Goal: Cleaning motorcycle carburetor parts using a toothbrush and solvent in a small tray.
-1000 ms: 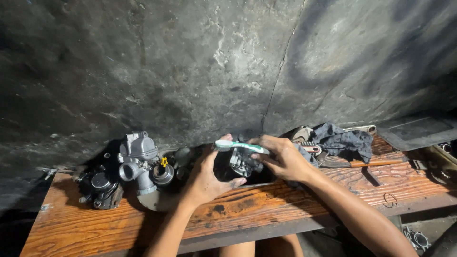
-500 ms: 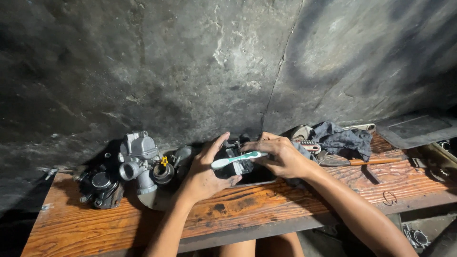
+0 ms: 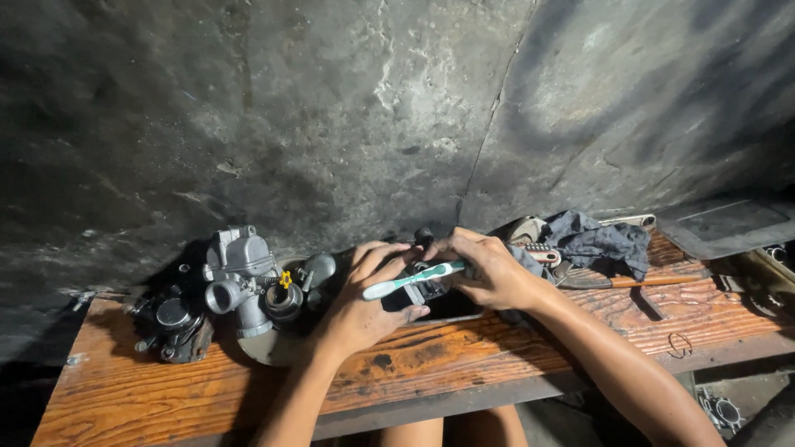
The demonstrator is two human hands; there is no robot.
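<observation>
The right hand (image 3: 497, 273) is gripping a toothbrush (image 3: 411, 280), scrubbing a small dark engine part (image 3: 424, 291) that the left hand (image 3: 364, 302) is clamping on the wooden bench (image 3: 497, 356). Cleaning appears midway; grime looks remaining.

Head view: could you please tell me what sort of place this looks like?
Probably a small engine-repair workshop: carburetors sit on a worn wooden bench against a grimy concrete wall, with a rag and hand tools nearby.
</observation>
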